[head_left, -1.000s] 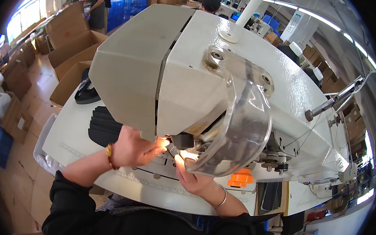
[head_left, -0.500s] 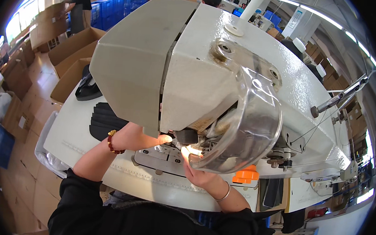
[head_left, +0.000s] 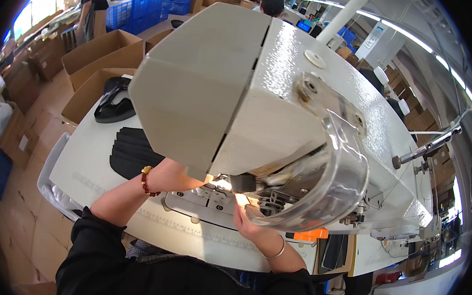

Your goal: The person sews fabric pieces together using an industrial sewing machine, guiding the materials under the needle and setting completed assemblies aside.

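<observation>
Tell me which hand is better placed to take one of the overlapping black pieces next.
Probably the left hand: it is close beside the black pieces, while the right hand is farther off, near the clear guard.

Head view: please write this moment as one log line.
left hand: near machine; right hand: near clear guard; black pieces: fanned on table
</observation>
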A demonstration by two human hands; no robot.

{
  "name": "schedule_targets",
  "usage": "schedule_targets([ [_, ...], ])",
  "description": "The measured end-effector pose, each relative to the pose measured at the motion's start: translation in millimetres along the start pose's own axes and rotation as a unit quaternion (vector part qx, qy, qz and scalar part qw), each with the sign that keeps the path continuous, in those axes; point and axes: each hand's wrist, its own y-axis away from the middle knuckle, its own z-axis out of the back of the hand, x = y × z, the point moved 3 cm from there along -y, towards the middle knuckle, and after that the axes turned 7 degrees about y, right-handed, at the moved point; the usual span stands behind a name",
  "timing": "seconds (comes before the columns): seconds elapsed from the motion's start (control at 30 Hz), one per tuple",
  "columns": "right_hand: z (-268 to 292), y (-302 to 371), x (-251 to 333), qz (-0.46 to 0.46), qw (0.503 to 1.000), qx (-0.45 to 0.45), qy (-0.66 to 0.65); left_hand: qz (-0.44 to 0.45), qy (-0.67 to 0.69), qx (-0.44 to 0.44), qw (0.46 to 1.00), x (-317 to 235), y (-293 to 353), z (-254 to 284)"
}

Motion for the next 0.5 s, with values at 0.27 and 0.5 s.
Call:
schedule_targets([
  [0.27, 14, -33, 20, 0.187, 0.931, 0.045, 0.31, 0.045, 0.005, -0.047, 0.998, -7, -3, 1],
  [0.5, 31, -52, 21, -0.021, 0.996, -0.061, 0.062, 0.007, 0.017, -0.034, 0.999, 4, -8, -11],
])
